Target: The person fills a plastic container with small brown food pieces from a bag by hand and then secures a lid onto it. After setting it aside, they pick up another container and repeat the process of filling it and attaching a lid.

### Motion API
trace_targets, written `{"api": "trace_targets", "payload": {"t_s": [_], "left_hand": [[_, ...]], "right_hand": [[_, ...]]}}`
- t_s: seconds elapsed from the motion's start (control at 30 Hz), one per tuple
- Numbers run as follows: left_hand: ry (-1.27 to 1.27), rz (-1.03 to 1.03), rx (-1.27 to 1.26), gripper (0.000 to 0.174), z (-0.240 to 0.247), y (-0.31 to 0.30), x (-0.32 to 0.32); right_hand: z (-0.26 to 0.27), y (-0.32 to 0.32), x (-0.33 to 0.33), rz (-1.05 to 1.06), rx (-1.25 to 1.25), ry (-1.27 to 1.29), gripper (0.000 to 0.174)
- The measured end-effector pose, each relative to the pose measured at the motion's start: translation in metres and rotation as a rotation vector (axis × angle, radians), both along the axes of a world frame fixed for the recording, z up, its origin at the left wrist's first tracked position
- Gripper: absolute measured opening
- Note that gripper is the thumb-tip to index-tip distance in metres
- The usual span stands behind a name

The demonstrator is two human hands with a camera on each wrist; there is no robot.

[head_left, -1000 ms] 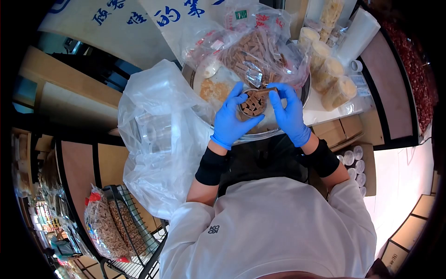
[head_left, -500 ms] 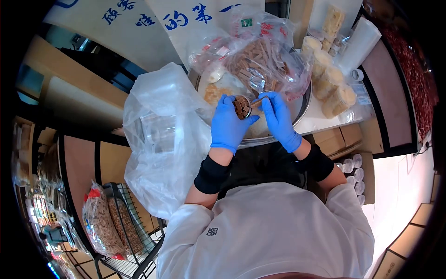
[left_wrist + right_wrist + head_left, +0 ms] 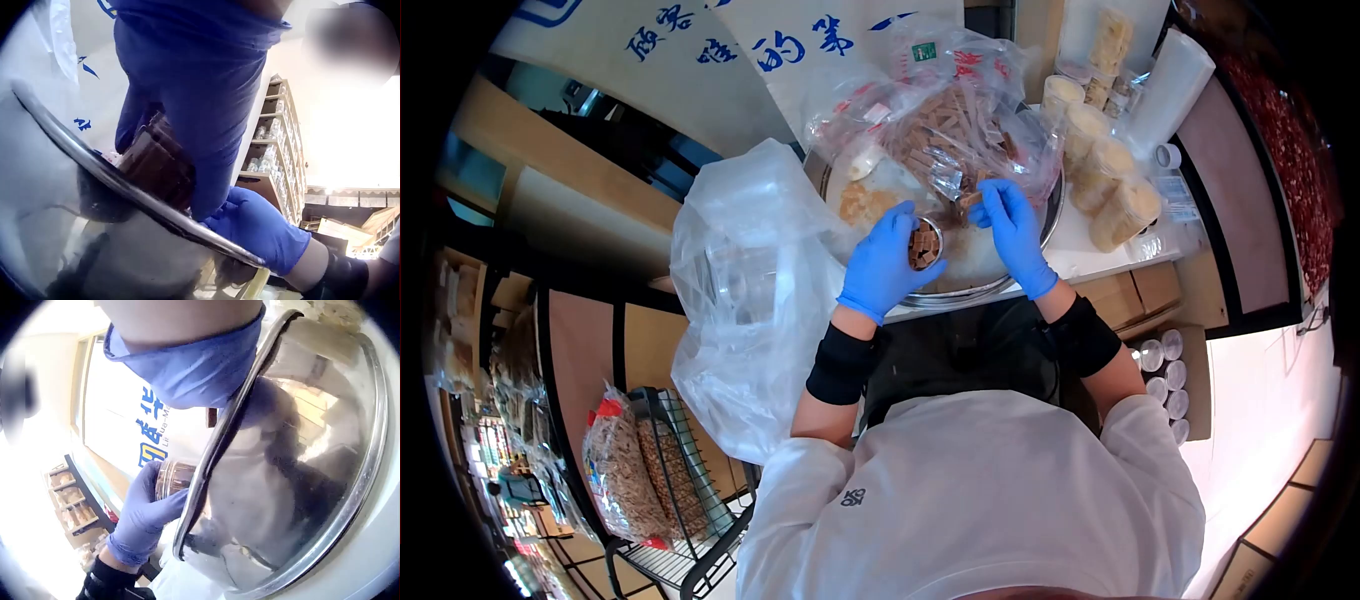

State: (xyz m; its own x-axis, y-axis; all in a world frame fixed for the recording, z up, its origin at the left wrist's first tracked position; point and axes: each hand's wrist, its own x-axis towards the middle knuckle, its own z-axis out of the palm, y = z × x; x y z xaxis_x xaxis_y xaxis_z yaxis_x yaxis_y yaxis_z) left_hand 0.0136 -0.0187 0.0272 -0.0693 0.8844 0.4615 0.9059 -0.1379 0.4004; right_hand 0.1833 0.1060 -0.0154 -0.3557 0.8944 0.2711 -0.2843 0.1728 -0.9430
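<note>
My blue-gloved left hand (image 3: 882,265) grips a clear round jar (image 3: 174,477) packed with upright brown sticks (image 3: 924,246), its mouth facing up. To its right, my blue-gloved right hand (image 3: 1017,238) pinches a short brown stick (image 3: 972,199) between thumb and fingers, apart from the jar. One end of that stick pokes out below the glove in the right wrist view. Both hands are over a wide metal basin (image 3: 950,299), in which an open plastic bag (image 3: 1020,130) of brown sticks lies just beyond them. The left glove covers part of the jar in the left wrist view.
Left of the basin hangs a large translucent bag (image 3: 745,290) with clear containers inside. Several filled jars (image 3: 1127,210) and a plastic roll (image 3: 1175,85) stand at the right. Lower right is a box with several clear containers (image 3: 1175,375); lower left, a wire basket (image 3: 690,540).
The right hand has moved away from the jar, right and towards the bag, still pinching a stick. The left hand with the jar has shifted slightly left and nearer the body.
</note>
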Motion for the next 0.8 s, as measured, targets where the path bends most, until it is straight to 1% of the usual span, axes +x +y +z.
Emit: {"api": "trace_targets", "payload": {"t_s": [0.07,0.13,0.2,0.27,0.33,0.4,0.53,0.6,0.63,0.7,0.8], "left_hand": [[0.024,-0.022,0.020,0.063,0.001,0.000,-0.001],[0.042,-0.041,0.035,0.062,0.001,-0.001,0.000],[0.131,-0.113,0.100,0.062,0.001,0.001,0.000],[0.094,-0.122,0.093,0.063,0.000,0.002,0.000],[0.054,-0.126,0.086,0.063,-0.002,0.003,-0.002],[-0.052,-0.042,0.077,0.065,-0.002,0.004,-0.004],[-0.019,-0.042,0.107,0.068,0.000,0.005,0.000],[-0.105,-0.011,0.132,0.067,-0.006,0.006,0.003],[-0.105,-0.012,0.132,0.067,-0.006,0.007,0.006],[-0.127,0.068,0.135,0.064,-0.008,0.008,0.012],[-0.082,0.089,0.168,0.059,-0.005,0.012,0.015]], "right_hand": [[-0.002,-0.002,0.001,0.056,-0.033,0.020,0.021],[0.001,-0.006,0.003,0.040,-0.044,0.025,0.021],[0.003,-0.008,0.004,0.023,-0.053,0.029,0.021],[0.004,-0.008,0.005,0.014,-0.090,0.043,0.021],[0.001,-0.007,0.004,0.022,-0.074,0.047,0.021],[0.001,-0.008,0.003,0.038,-0.057,0.050,0.021],[0.005,-0.008,0.003,0.051,-0.075,0.030,0.020],[0.004,-0.008,0.003,0.058,-0.089,0.043,0.020],[0.004,-0.008,0.003,0.056,-0.088,0.040,0.020],[0.004,-0.009,0.004,0.052,-0.086,0.034,0.020],[0.006,-0.009,0.003,0.065,-0.078,0.033,0.021]]}}
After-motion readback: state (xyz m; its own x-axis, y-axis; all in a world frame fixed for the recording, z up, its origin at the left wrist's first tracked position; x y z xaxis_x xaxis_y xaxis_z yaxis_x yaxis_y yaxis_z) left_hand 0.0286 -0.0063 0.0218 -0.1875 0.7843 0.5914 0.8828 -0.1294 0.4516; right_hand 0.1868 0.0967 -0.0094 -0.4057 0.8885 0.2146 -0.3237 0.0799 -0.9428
